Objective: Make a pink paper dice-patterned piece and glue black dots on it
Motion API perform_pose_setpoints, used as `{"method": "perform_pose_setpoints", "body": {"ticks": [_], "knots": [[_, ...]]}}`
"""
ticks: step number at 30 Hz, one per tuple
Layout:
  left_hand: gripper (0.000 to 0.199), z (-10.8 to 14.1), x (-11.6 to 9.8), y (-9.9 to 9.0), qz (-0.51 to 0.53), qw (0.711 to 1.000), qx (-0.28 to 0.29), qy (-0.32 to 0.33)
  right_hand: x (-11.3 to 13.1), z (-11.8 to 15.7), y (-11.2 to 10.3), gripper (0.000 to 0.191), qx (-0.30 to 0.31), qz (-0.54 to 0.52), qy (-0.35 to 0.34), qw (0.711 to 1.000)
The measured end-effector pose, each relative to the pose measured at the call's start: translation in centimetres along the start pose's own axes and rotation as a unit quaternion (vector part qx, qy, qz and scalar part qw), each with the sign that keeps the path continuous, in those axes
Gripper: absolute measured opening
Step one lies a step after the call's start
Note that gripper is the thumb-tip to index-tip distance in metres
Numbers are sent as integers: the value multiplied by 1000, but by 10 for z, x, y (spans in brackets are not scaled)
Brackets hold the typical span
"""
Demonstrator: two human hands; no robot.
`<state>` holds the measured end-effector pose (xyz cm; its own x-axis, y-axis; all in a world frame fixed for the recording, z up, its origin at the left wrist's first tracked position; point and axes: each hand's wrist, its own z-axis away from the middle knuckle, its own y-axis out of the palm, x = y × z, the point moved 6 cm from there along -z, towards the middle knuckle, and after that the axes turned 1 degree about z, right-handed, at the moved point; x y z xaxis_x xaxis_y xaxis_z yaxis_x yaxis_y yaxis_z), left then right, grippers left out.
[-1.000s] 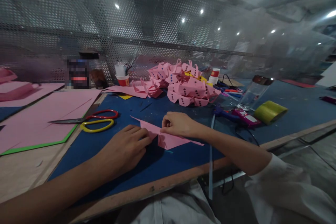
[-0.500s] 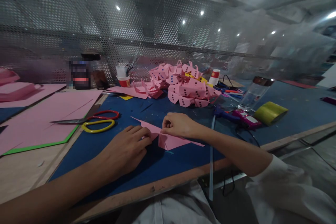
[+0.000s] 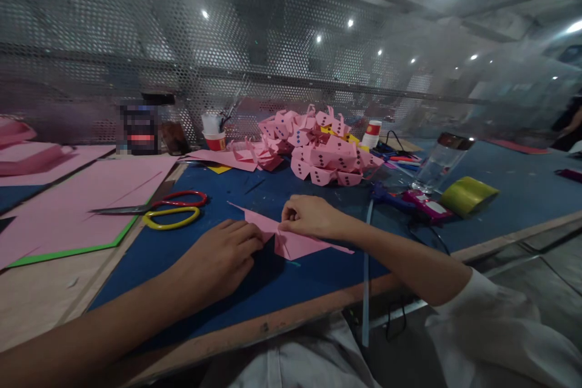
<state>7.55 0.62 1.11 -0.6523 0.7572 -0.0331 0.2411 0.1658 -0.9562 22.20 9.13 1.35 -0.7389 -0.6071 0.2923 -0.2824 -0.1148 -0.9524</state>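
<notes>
A folded piece of pink paper (image 3: 297, 245) lies on the blue table mat (image 3: 191, 291), its thin points reaching to the left and right. My right hand (image 3: 311, 216) pinches its middle crease between thumb and bent fingers. At the paper's left part, my left hand (image 3: 227, 251) is closed, fingers together and pressing on its edge; the fingertips are partly hidden. Left of the hands lie scissors (image 3: 175, 217) with one red and one yellow handle loop. Beyond them sits a heap of folded pink paper shapes (image 3: 325, 151) with dark diamond marks.
Large pink sheets (image 3: 86, 206) cover the left side. To the right are a blue and magenta glue gun (image 3: 422, 203), a yellow tape roll (image 3: 470, 196) and a clear jar (image 3: 439, 163). A translucent strip (image 3: 366, 291) hangs over the front edge. Paper cups (image 3: 213, 138) stand behind.
Both hands hold nearly the same position on the pink paper. A dark figure, partly visible, now shows at the far right edge.
</notes>
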Motion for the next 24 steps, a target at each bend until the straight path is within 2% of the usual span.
{"method": "perform_pose_setpoints", "body": {"ticks": [4, 8, 19, 24], "knots": [[30, 0, 4, -2, 27, 999, 5, -28, 1, 1, -2, 17, -2, -9, 0, 1000], [30, 0, 4, -1, 26, 1000, 5, -13, 2, 2, -3, 14, 2, -6, -7, 1000], [26, 1, -8, 3, -82, 996, 35, 29, 2, 2, -3, 17, 0, 5, -14, 1000], [29, 1, 4, 6, -20, 1000, 16, 7, -1, 3, -6, 14, 4, 1, -2, 1000]]}}
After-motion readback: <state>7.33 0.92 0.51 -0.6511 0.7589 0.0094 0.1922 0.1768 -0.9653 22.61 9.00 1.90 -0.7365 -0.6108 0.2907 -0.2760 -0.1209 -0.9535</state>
